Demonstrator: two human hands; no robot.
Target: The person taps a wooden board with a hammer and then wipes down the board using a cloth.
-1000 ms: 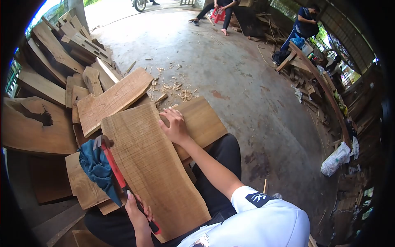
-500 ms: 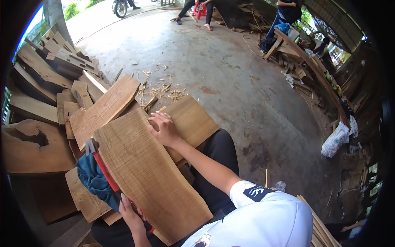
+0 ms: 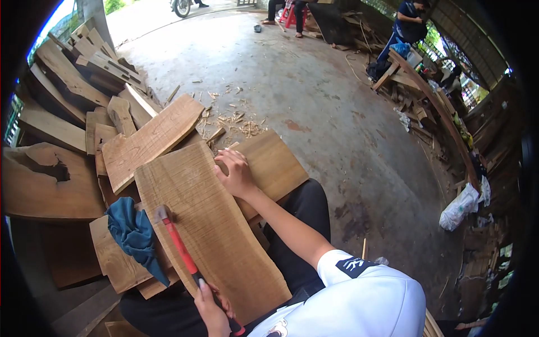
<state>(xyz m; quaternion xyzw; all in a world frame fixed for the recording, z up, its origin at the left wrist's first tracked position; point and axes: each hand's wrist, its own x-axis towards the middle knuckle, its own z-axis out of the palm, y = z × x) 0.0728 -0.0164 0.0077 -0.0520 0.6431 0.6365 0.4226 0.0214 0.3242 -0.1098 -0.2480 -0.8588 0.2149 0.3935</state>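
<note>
A long wooden board (image 3: 224, 241) lies slanted across the person's lap. My left hand (image 3: 216, 309) is closed around the dark lower grip of a red-handled hammer (image 3: 181, 247). The hammer's head is over the board's left part; whether it touches the wood, I cannot tell. My right hand (image 3: 237, 173) is at the board's upper right edge, its fingers bent and holding that edge. Under this hand and to its right sits a smaller, smoother board (image 3: 275, 165). A crumpled blue cloth (image 3: 132, 230) rests on wood left of the hammer.
Another board (image 3: 151, 140) lies beyond the long one. Many planks (image 3: 67, 73) lean at the left. Wood chips (image 3: 241, 123) are scattered on the concrete floor. One person (image 3: 410, 22) stands at the upper right, another sits on a red stool (image 3: 289, 16). A white bag (image 3: 460, 208) lies at right.
The hammer's head has moved right, from beside the board's left edge to over its surface, and my left hand has shifted right with it. My right hand keeps its hold.
</note>
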